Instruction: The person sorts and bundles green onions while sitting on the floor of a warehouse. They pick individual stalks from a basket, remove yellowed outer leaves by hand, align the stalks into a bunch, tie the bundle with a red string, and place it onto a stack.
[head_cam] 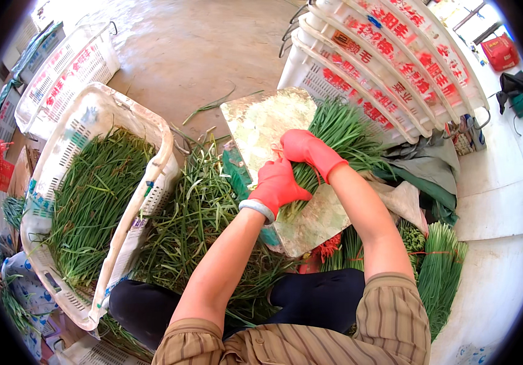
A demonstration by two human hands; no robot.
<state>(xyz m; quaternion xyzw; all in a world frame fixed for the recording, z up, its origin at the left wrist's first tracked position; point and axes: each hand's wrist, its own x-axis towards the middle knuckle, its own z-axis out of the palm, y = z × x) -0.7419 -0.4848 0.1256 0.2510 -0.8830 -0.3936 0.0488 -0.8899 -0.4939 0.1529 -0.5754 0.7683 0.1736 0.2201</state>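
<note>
A bunch of green garlic chives (pixel 345 137) lies across a worn, pale board (pixel 266 116) in front of me, leaves pointing up and right. My left hand (pixel 276 185), in a red rubber glove with a grey cuff band, grips the bunch near its stem end, its thumb across the stems. Just above it my right hand (pixel 309 148), gloved in red too, bends over the bunch. Its fingertips pinch a thin red tie (pixel 277 149) close to the left fingers. More red strand circles the stems. The fingertips are partly hidden.
At left stands a white plastic crate (pixel 136 200) of loose chives (pixel 102 200). Loose leaves (pixel 193 200) heap between crate and board. Stacked white crates (pixel 380 68) rise at upper right. Tied chive bunches (pixel 441 269) and red ties (pixel 327 248) lie near my right arm.
</note>
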